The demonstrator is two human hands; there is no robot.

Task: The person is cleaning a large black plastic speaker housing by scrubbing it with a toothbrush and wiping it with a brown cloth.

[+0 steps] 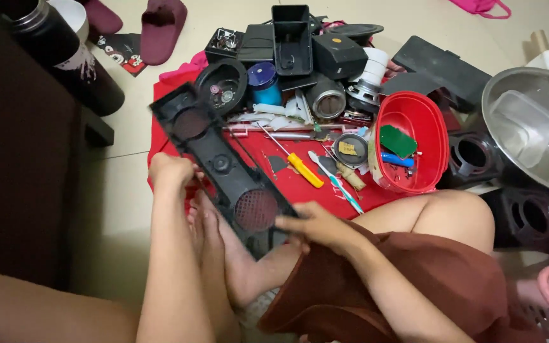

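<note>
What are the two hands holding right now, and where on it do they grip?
Both hold a long black speaker panel with round mesh grilles. The left hand grips its long edge near the middle; the right hand grips the near end, beside the reddish grille.

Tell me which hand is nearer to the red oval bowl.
Right. The right hand grips the near end of the long black speaker panel, below-left of the red oval bowl. The left hand holds the panel's middle, farther left.
</note>
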